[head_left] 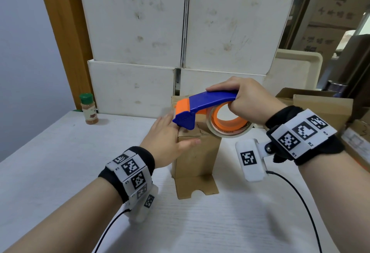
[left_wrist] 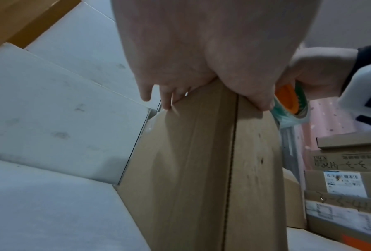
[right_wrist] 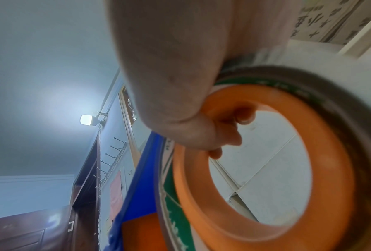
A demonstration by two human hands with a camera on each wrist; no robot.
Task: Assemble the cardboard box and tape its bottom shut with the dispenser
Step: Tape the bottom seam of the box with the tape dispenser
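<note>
A narrow brown cardboard box (head_left: 195, 158) stands upright on the white table (head_left: 50, 172), with one flap lying out flat toward me. My left hand (head_left: 166, 140) holds its top left corner, fingers laid over the folded top flaps and thumb on the near face; the left wrist view shows that hand (left_wrist: 201, 51) straddling the box's (left_wrist: 201, 169) upper edge. My right hand (head_left: 250, 100) grips the blue and orange tape dispenser (head_left: 210, 100) by its handle. The dispenser's orange cutter end hovers over the box top, just above my left fingers. The tape roll (right_wrist: 330, 169) fills the right wrist view.
A wall of stacked white boxes (head_left: 180, 32) stands right behind the box. A green-capped spice jar (head_left: 89, 108) sits at the back left of the table. Open cardboard cartons (head_left: 320, 104) crowd the right side. Cables (head_left: 300, 202) run from both wrists.
</note>
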